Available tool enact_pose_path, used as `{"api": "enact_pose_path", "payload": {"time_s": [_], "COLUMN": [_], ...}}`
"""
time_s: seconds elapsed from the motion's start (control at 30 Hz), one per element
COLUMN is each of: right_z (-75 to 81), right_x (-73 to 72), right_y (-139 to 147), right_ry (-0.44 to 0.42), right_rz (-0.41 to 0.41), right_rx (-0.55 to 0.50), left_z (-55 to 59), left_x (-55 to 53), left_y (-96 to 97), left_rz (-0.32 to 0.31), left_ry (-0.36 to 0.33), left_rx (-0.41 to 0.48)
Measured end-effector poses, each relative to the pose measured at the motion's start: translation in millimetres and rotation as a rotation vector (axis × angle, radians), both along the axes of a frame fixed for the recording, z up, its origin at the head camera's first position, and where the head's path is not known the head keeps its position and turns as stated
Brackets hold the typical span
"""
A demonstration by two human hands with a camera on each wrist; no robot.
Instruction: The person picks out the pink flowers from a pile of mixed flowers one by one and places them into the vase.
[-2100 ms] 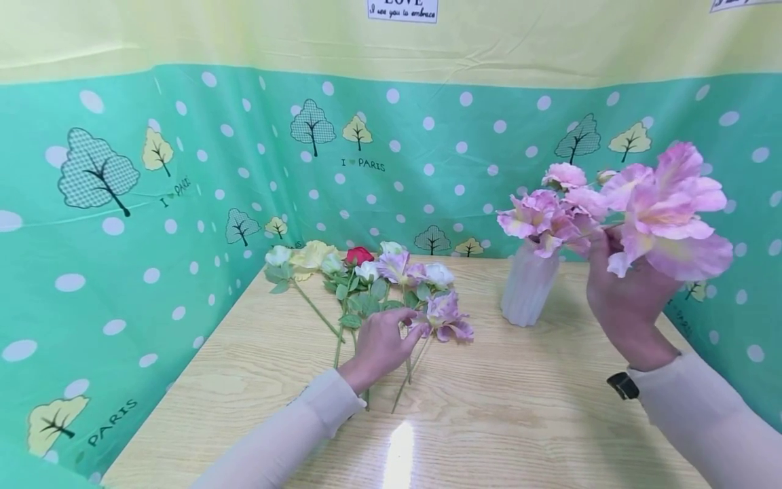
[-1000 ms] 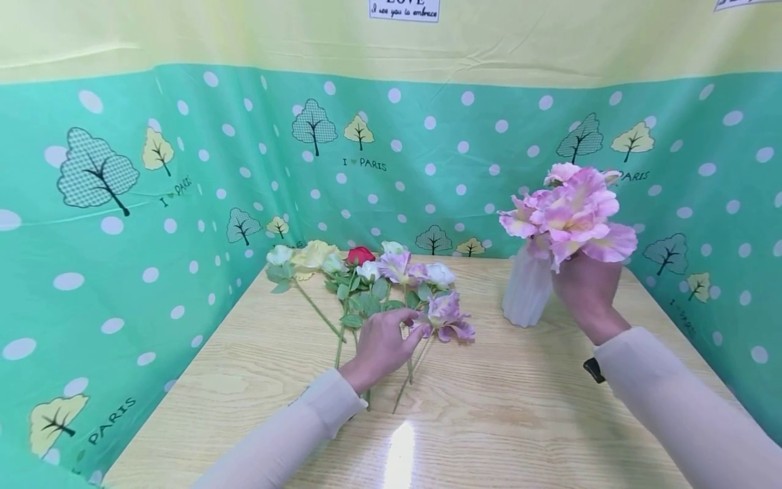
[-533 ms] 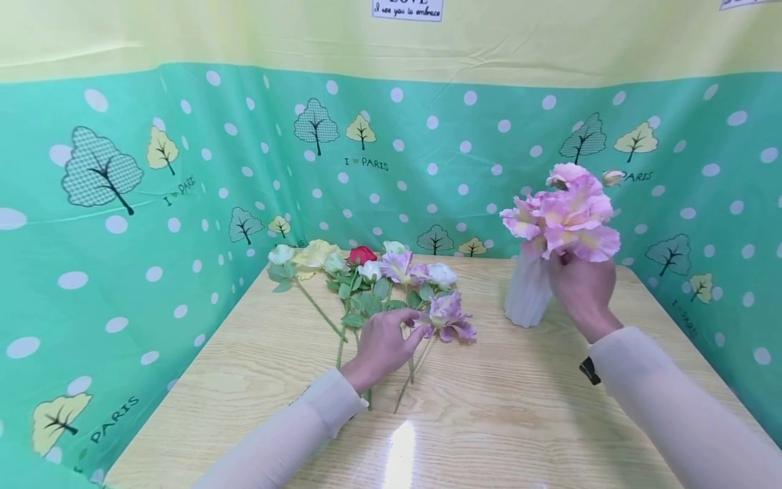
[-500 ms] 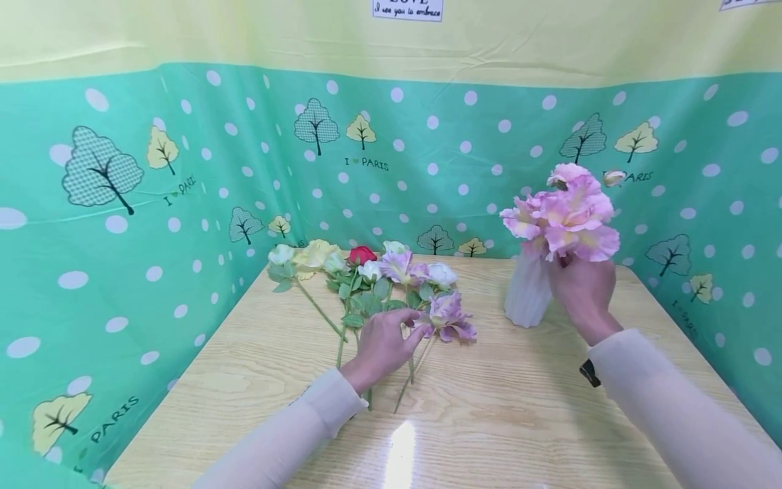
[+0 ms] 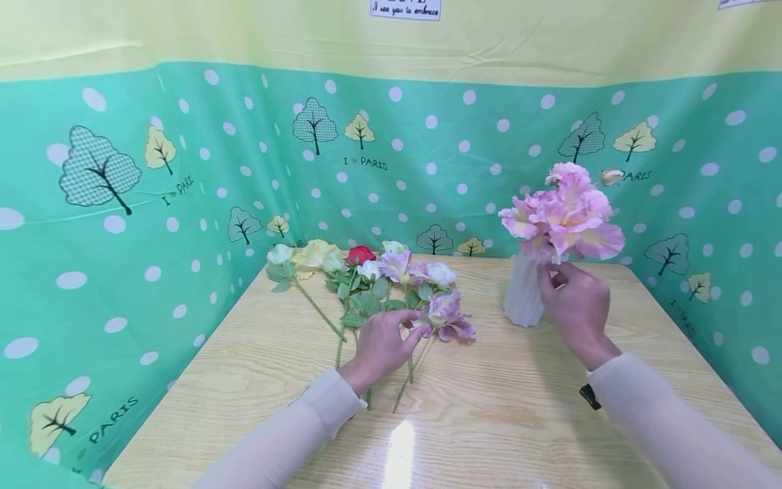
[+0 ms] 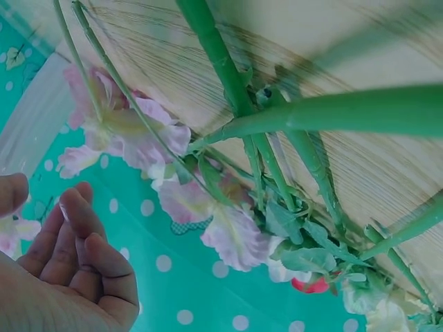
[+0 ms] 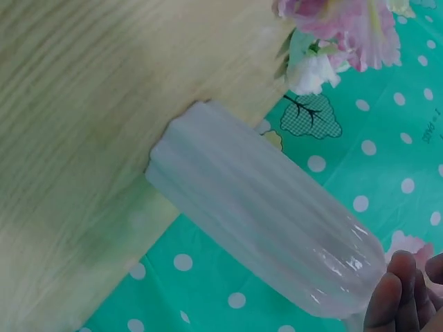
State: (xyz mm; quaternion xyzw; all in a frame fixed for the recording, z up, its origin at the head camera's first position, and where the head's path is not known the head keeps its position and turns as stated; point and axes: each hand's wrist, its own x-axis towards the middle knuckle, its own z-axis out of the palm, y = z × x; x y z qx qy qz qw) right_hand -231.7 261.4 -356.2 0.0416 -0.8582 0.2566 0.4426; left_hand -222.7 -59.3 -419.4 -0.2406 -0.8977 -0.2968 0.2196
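Note:
A ribbed whitish vase stands at the table's right and holds several pink artificial flowers. My right hand is just below the largest bloom, beside the vase's rim. In the right wrist view the fingers bend near the vase mouth, with the thumb apart from them and no stem showing between. At mid-table, my left hand is next to a purple-pink flower on the table. The left wrist view shows its fingers loosely curled around nothing, apart from the petals.
Loose artificial flowers lie left of the vase: a red rose, a yellow flower, white roses and another purple-pink flower. Their green stems spread toward the front. A green dotted cloth surrounds the wooden table.
My right hand has brought the large pink flower leftward into the vase, then slid slightly down from the bloom. The flower now stands among the others. My left hand has stayed put.

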Motion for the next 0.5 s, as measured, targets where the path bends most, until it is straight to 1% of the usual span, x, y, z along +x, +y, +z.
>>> {"api": "enact_pose_path", "payload": {"time_s": [0.2, 0.33, 0.5], "right_z": [-11.0, -16.5, -23.5], "right_x": [3.8, 8.6, 17.3], "right_y": [-3.7, -7.7, -12.7], "right_ry": [-0.011, -0.049, -0.085], "right_rz": [0.026, 0.040, 0.057], "right_rx": [0.018, 0.017, 0.023], "left_z": [-0.8, -1.7, -4.0], "left_x": [-0.7, -0.9, -0.9], "left_y": [-0.3, -0.8, -2.2], "left_rz": [0.008, 0.010, 0.035], "left_ry": [-0.030, -0.046, -0.049], "left_rx": [-0.022, -0.031, -0.048]}}
